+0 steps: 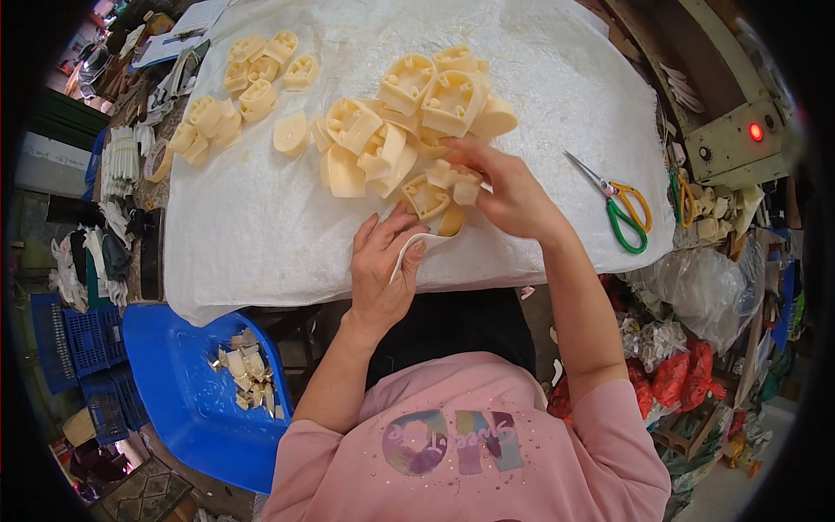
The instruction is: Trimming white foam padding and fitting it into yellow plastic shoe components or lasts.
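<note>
Cream-coloured hollow plastic parts lie heaped on a white sheet (261,217) over the table. My left hand (387,261) is closed on one cream plastic part (426,198) near the table's front edge, with a curved white edge by its thumb. In my right hand (509,187) is a small knobbly cream plastic piece (457,180), pinched just above that part and slightly blurred. Right behind both hands rises the main heap of plastic parts (404,104). Whether the small piece touches the held part I cannot tell.
Scissors (622,204) with green and yellow handles lie on the right. More plastic parts (209,122) sit at the far left. A blue tub (183,374) holding scraps stands below left. At the right are a machine box with a red light (755,131) and red bags (683,378).
</note>
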Action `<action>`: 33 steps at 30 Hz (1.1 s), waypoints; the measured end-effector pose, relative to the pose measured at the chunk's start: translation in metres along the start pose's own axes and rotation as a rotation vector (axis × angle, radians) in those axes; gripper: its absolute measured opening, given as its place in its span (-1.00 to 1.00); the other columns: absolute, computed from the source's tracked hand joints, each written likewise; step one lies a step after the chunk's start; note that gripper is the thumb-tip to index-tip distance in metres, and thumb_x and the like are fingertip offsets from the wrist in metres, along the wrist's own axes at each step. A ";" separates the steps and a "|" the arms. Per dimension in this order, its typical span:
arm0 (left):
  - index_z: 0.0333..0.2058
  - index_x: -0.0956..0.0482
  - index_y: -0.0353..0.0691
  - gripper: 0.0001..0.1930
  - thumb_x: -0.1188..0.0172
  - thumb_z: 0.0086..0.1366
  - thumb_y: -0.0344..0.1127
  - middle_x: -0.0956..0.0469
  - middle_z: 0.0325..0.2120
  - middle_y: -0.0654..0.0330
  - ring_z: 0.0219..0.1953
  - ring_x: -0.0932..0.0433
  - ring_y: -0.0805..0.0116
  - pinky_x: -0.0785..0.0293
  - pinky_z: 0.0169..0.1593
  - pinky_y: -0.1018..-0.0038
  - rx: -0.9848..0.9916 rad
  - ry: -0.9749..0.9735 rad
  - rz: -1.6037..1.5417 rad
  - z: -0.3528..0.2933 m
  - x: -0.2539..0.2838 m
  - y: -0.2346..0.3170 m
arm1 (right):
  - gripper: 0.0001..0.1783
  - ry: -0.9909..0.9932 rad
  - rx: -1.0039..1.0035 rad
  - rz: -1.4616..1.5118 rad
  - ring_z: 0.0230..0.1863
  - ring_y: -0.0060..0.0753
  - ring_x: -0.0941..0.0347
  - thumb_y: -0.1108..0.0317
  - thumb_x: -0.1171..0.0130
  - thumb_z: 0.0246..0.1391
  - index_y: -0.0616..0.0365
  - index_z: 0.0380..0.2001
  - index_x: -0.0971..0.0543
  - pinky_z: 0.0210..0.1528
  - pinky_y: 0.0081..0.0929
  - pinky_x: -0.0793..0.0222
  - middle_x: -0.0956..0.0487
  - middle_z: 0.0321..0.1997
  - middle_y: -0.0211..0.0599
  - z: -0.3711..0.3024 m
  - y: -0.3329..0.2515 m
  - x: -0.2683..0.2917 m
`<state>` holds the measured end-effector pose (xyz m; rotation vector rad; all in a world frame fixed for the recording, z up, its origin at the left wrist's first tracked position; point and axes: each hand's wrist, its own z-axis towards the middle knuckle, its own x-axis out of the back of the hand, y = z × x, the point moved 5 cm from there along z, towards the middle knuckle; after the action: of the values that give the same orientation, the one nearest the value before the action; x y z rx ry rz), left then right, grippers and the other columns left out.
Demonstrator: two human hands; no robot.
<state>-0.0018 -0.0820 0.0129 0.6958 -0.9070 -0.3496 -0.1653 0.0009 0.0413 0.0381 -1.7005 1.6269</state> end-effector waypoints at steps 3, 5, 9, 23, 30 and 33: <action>-0.25 -0.57 -0.21 -0.79 -0.04 0.28 -0.24 -0.52 -0.19 0.09 0.04 -0.43 0.12 -0.21 0.12 0.17 0.018 -0.020 -0.030 0.002 -0.001 0.000 | -0.39 0.030 0.171 -0.297 -0.13 -0.17 -0.43 0.72 0.06 -0.25 0.13 0.00 -0.43 0.04 -0.36 -0.29 -0.52 -0.22 -0.20 -0.019 -0.014 0.002; -0.26 -0.59 -0.24 -0.75 -0.02 0.31 -0.21 -0.53 -0.17 0.09 0.10 -0.41 0.11 -0.13 0.18 0.15 0.003 -0.059 0.042 0.003 -0.003 0.002 | -0.34 0.011 0.181 -0.487 -0.10 -0.10 -0.39 0.73 0.12 -0.26 0.11 0.03 -0.40 0.04 -0.31 -0.24 -0.51 -0.26 -0.14 -0.024 -0.014 0.000; -0.24 -0.57 -0.18 -0.81 -0.08 0.23 -0.26 -0.51 -0.15 0.12 0.09 -0.39 0.13 -0.23 0.10 0.19 -0.101 -0.086 0.195 0.003 -0.005 0.013 | -0.38 0.240 0.101 -0.395 -0.05 -0.06 -0.33 0.73 0.10 -0.23 0.13 0.02 -0.40 0.09 -0.25 -0.18 -0.49 -0.20 -0.08 -0.035 -0.002 0.004; -0.20 -0.59 -0.15 -0.71 -0.26 0.01 -0.40 -0.35 -0.16 0.07 -0.04 -0.37 0.09 -0.28 0.01 0.25 -0.113 -0.125 0.083 0.013 -0.016 0.023 | -0.56 0.276 0.134 -0.303 -0.14 -0.14 -0.39 0.64 -0.04 -0.15 0.21 -0.09 -0.40 -0.07 -0.34 -0.34 -0.48 -0.20 -0.11 -0.033 0.006 -0.008; -0.13 -0.58 -0.16 -0.74 -0.13 0.18 -0.34 -0.35 -0.20 0.04 -0.07 -0.35 0.10 -0.27 0.00 0.28 -0.083 -0.072 0.186 0.013 -0.023 0.035 | -0.67 0.636 -0.163 0.687 -0.14 -0.53 -0.40 0.56 0.05 0.08 0.24 -0.06 -0.24 -0.09 -0.57 -0.33 -0.48 -0.21 -0.25 -0.054 0.034 0.014; -0.10 -0.56 -0.14 -0.70 -0.13 0.16 -0.35 -0.37 -0.17 0.02 -0.04 -0.35 0.05 -0.25 0.03 0.26 -0.054 -0.010 0.167 0.016 -0.023 0.035 | -0.61 0.611 -0.085 0.444 -0.09 -0.38 -0.43 0.61 0.06 0.06 0.22 0.00 -0.27 -0.02 -0.49 -0.32 -0.47 -0.12 -0.17 -0.074 0.029 0.010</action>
<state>-0.0288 -0.0503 0.0297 0.5655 -0.9545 -0.2282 -0.1505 0.0748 0.0145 -0.8454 -1.3421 1.6377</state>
